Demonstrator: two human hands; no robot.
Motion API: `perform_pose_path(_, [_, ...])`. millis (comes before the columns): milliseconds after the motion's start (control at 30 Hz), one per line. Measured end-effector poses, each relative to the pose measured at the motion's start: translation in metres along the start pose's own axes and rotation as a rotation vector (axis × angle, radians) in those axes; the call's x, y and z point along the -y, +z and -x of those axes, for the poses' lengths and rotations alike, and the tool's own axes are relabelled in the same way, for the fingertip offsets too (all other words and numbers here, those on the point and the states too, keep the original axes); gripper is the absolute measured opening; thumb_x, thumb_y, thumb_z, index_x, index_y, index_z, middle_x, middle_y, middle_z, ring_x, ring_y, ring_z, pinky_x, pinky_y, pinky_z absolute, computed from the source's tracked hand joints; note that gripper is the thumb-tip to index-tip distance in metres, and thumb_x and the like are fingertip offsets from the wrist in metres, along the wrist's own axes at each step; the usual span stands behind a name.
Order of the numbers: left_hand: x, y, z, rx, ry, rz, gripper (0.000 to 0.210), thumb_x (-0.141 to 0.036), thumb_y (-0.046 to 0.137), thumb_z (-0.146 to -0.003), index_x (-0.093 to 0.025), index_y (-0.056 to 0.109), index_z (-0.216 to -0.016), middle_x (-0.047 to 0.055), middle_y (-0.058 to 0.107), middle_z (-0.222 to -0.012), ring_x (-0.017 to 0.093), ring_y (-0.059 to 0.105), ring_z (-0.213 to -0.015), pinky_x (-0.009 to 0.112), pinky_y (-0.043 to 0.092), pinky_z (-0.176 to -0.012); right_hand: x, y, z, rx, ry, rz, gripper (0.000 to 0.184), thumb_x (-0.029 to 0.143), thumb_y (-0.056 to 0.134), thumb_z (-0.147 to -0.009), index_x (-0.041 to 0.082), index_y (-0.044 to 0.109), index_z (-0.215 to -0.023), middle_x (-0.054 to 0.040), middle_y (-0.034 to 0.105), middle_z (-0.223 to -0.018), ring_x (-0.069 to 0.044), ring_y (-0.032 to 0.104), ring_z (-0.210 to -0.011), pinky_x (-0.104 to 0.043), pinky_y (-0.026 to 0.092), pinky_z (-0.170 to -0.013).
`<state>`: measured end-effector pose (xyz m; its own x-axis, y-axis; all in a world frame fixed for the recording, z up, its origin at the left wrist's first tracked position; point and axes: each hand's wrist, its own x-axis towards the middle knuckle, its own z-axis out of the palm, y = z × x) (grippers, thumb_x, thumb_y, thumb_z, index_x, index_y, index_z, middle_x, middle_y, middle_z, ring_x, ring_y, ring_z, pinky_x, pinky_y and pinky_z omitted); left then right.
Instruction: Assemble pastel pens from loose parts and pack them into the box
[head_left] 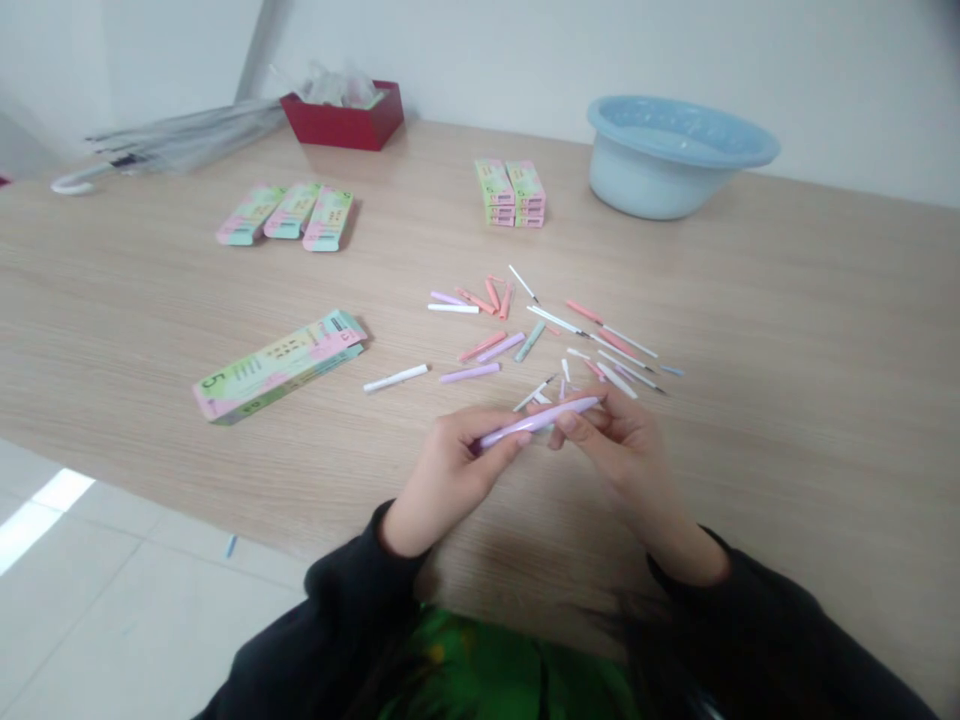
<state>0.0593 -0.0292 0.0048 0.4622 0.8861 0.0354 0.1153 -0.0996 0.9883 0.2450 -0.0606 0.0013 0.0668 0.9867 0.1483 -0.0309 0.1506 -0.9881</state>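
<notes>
Pictured holding a slim, glossy lilac plastic pen point(541, 420) in both hands above a pale wood-grain surface point(810, 380), slanted with its right end farther from the body. Pinched toward the left end by the left grip point(461, 462), closed with thumb in front and fingers behind; steadied toward the right end by the right grip point(626, 445), thumb pressed to the near side and fingers curled behind.

Strewn just beyond: coral, lilac, white and grey-green plastic tubes point(470, 373), mixed with thin white rods point(622, 354), some with dark ends. Lying to the left, near a single white tube point(396, 378): a long green, yellow and pink cardboard carton point(281, 368). Lined up farther back: three matching cartons point(328, 218) side by side, then a two-column stack of cartons point(510, 185). Visible along the rear: a light-blue round plastic basin point(637, 180), a dark-red open box point(341, 125) filled with clear plastic, and a folded transparent umbrella point(195, 138) with a white hooked handle.
</notes>
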Motion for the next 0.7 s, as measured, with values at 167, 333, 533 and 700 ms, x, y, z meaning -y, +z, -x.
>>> perform_pose_path(167, [0.0,-0.009,0.001,0.174,-0.126,0.12,0.045,-0.047,0.05,-0.098,-0.015,0.068,-0.073,-0.001,0.053,-0.059,0.012,0.042,-0.055,0.025,0.033,-0.056,-0.001,0.0,0.004,0.039,-0.007,0.028,0.009,0.031,0.074,-0.088,0.025,0.067,-0.09,-0.0007,0.08,-0.086,-0.017,0.072,-0.072,-0.033,0.057,-0.075])
perform_pose_path(333, [0.005,-0.006,0.001,0.134,-0.073,0.073,0.044,-0.042,0.055,-0.096,-0.016,0.061,-0.061,0.0,0.057,-0.062,0.013,0.048,-0.062,0.026,0.038,-0.064,-0.003,0.001,0.005,0.068,-0.002,0.009,0.011,0.034,0.072,-0.089,0.025,0.065,-0.089,-0.0029,0.08,-0.091,-0.02,0.073,-0.076,-0.037,0.058,-0.077])
perform_pose_path(533, [0.004,-0.02,0.003,0.021,0.183,-0.286,0.03,-0.039,0.054,-0.098,-0.021,0.073,-0.112,0.011,0.072,-0.117,0.027,0.062,-0.111,0.039,0.046,-0.099,-0.001,-0.004,0.003,-0.002,-0.019,0.106,0.01,0.033,0.073,-0.088,0.024,0.067,-0.087,-0.0024,0.079,-0.083,-0.02,0.074,-0.073,-0.034,0.059,-0.074])
perform_pose_path(700, [0.012,-0.128,0.011,-0.586,0.03,-1.064,0.075,-0.052,0.067,-0.086,-0.017,0.043,-0.149,0.022,0.043,-0.15,0.045,0.037,-0.138,0.064,0.028,-0.113,0.016,-0.015,-0.001,-0.097,-0.077,0.056,0.011,0.033,0.073,-0.088,0.025,0.066,-0.086,0.0005,0.076,-0.073,-0.019,0.073,-0.067,-0.033,0.061,-0.07])
